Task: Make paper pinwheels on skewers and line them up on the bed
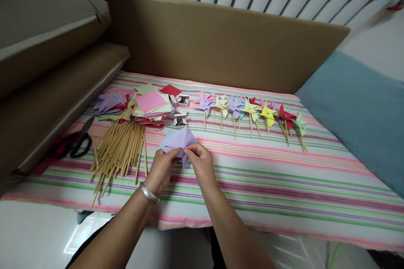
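Note:
A lavender paper square (183, 136) with cut, folded corners is held between my two hands above the striped cloth. My left hand (164, 164) pinches its left part with thumb and fingers, and a silver bangle is on that wrist. From the right, my right hand (200, 159) pinches the paper close to its middle, the fingertips of both hands almost meeting. A light blue paper (166, 138) shows behind the lavender one. Small white boxes (180, 118) stand just beyond my hands. Whether a small pin is between my fingertips is hidden.
Stacked coloured paper squares (151, 103) and cut lavender sheets (110, 101) lie at the back left. Wooden sticks (121, 147) are heaped before them, beside black-handled scissors (82, 141). Finished paper pinwheels (251, 111) lie in a row to the right. A brown board (214, 42) stands behind.

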Motion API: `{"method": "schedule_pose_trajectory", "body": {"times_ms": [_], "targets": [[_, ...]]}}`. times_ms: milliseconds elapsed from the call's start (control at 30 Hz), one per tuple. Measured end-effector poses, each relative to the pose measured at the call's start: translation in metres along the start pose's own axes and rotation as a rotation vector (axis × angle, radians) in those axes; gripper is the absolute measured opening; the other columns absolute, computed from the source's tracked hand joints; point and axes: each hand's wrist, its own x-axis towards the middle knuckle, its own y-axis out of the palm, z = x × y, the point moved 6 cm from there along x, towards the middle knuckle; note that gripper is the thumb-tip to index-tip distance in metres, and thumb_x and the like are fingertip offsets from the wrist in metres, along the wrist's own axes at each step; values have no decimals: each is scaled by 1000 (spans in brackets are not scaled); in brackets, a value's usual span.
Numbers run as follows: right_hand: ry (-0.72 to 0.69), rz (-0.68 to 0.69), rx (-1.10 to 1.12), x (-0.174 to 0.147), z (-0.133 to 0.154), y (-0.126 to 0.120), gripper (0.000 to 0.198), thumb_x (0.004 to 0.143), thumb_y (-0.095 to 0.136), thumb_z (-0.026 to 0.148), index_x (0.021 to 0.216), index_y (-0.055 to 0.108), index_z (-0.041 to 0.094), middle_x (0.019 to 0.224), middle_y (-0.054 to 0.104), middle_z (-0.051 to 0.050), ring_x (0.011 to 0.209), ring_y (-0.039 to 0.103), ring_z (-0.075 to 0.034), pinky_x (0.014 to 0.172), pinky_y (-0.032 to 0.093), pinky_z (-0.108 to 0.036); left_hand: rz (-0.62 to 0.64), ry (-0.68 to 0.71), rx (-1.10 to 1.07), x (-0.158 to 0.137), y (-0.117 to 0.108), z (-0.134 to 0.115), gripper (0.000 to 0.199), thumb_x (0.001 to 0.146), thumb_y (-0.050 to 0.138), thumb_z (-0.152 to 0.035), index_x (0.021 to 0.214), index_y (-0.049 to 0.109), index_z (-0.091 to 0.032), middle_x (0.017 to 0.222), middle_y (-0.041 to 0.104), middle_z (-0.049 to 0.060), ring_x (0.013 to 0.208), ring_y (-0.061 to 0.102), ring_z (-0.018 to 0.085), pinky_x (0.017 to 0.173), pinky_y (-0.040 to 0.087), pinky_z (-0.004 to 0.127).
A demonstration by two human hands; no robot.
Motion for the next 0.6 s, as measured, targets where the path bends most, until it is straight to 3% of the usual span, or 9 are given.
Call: {"method": "schedule_pose_trajectory", "body": {"times_ms": [267, 400, 600], "targets": [[23, -2, 40, 2, -6, 0, 13, 62, 66, 28, 62, 59, 17, 57, 56, 4, 54, 49, -11, 54, 39, -23, 25, 12, 34, -5, 1, -4, 16, 59, 75, -23, 70, 69, -14, 68, 69, 3, 64, 61, 14, 63, 46, 25], [26, -9, 59, 4, -10, 0, 13, 60, 67, 28, 61, 59, 17, 55, 56, 4, 53, 49, -11, 53, 38, -23, 87, 60, 134, -6, 6, -7, 30, 56, 77, -25, 83, 72, -14, 83, 72, 7, 74, 64, 18, 70, 47, 28], [36, 10, 57, 5, -13, 1, 13, 60, 68, 28, 59, 60, 18, 54, 56, 4, 53, 49, -11, 54, 39, -24, -44, 136, 279, 3, -6, -3, 34, 52, 79, -23, 84, 72, -14, 81, 73, 6, 72, 65, 20, 67, 48, 28]]}}
